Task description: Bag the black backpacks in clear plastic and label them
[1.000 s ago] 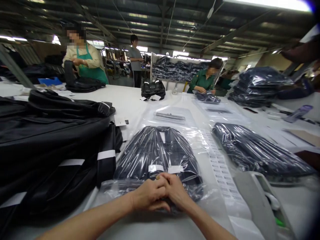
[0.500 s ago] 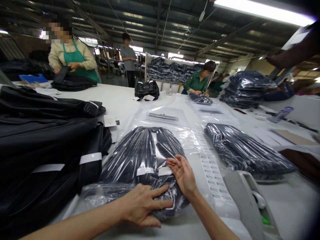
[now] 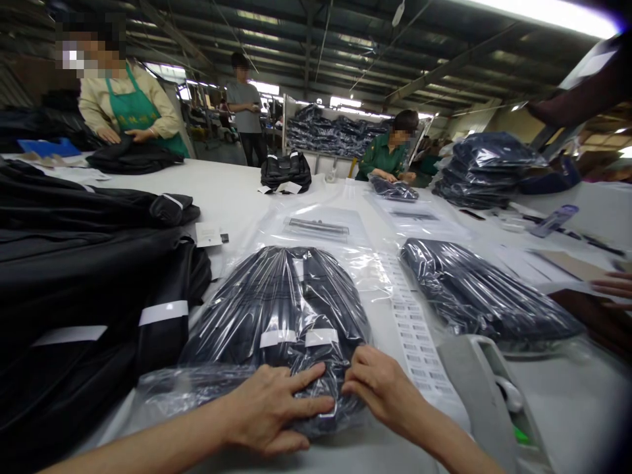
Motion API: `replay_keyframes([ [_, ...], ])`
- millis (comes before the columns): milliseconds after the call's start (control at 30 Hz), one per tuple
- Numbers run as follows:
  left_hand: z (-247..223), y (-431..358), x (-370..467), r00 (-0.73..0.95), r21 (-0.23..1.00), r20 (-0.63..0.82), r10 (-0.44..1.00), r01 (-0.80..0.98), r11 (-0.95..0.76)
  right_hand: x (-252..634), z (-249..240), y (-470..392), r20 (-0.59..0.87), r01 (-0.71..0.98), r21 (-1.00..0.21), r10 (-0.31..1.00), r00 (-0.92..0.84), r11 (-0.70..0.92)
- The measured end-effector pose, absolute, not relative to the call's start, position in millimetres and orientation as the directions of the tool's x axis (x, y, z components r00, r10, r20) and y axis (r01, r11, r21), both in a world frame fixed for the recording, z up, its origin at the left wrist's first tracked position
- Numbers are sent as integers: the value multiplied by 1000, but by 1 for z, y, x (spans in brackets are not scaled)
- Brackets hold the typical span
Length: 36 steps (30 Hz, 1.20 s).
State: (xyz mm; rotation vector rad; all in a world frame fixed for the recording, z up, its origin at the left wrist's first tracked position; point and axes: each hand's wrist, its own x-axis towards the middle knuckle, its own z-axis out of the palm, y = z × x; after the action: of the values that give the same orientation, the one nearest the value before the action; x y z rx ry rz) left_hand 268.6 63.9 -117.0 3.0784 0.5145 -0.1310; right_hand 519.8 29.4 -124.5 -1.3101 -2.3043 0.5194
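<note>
A black backpack (image 3: 276, 303) lies in front of me inside a clear plastic bag (image 3: 192, 388), with two white bands showing through the film. My left hand (image 3: 266, 408) rests on its near end, palm down and fingers spread over the crinkled plastic. At the near right edge, the curled fingers of my right hand (image 3: 382, 385) pinch the film of the bag. A loose flap of plastic sticks out on the left, partly under my left forearm.
Unwrapped black bags (image 3: 74, 276) are heaped on the left. To the right lie a barcode label sheet (image 3: 415, 336), a grey tape dispenser (image 3: 478, 388) and another wrapped bag (image 3: 474, 289). Several people work around the table; one hand (image 3: 615, 288) shows at the right edge.
My right hand has come down from above the bag to its near right edge and closed on the film. The left hand stays pressed on the plastic. A co-worker's hand has appeared at right.
</note>
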Motion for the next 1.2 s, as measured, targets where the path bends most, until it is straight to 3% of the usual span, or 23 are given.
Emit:
replay_keyframes([
  [200,-122,66,263,945,11,-74,317,319,-948,518,-140,27,200,694,-574,896,-397,435],
  [433,-120,68,263,971,-27,-49,233,232,-972,504,-155,35,141,872,-276,915,-379,404],
  [533,-114,66,266,959,-13,-89,270,270,-963,502,-151,39,74,912,-220,938,-339,347],
  [600,-111,65,268,947,-2,-112,300,302,-953,504,-145,41,45,907,-257,941,-335,335],
  [800,-108,63,269,936,11,-127,328,332,-943,517,-124,41,-29,765,-574,926,-376,293],
  [900,-107,63,269,936,17,-122,329,334,-943,520,-123,39,-35,706,-666,936,-350,239],
  [1033,-109,63,267,936,8,-118,331,334,-942,518,-131,38,6,690,-682,946,-324,241],
  [1200,-109,63,266,947,-1,-80,312,313,-950,515,-138,38,39,777,-565,950,-310,277],
])
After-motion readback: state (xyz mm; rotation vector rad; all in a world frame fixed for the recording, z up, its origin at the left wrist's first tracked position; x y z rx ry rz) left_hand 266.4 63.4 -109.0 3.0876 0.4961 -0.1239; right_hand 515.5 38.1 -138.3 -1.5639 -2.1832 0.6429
